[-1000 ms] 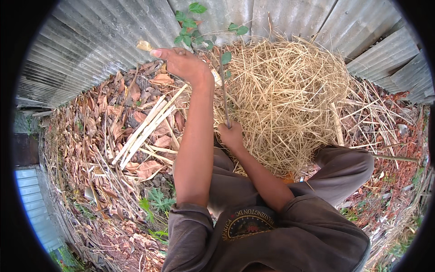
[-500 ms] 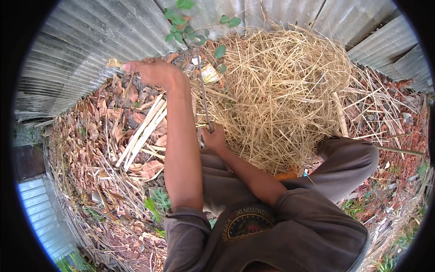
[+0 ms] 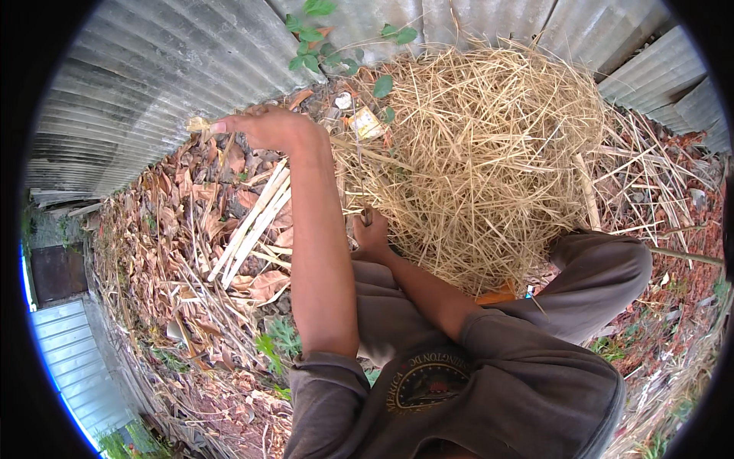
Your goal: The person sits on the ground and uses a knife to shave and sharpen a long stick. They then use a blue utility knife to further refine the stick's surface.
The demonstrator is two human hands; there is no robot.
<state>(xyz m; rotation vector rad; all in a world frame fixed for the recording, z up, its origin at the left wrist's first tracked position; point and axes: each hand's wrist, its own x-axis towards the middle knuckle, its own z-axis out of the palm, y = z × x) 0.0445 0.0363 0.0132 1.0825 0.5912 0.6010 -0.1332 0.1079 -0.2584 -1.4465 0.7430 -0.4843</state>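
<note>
My left hand (image 3: 269,127) is stretched out toward the metal fence, closed on a pale tan piece (image 3: 199,124) that looks like split bamboo. Only its end shows past the thumb. My right hand (image 3: 371,231) is a fist above my lap, beside the straw. A short dark part of the knife (image 3: 367,217) shows at the top of that fist; its long thin blade cannot be made out now. Between the left forearm and the dry leaves lie pale split strips (image 3: 252,222). A big heap of straw strips (image 3: 489,153) spreads in front of my crossed legs.
Corrugated metal sheets (image 3: 176,69) close off the far side and the left. Brown dry leaves (image 3: 183,191) cover the ground at left. A yellow and white packet (image 3: 365,123) lies near a green vine (image 3: 310,38). Thin sticks (image 3: 657,176) are scattered at right.
The knife's long blade, which pointed away from my right fist, no longer shows. The left hand keeps its hold on the tan piece. The whole view has shifted slightly.
</note>
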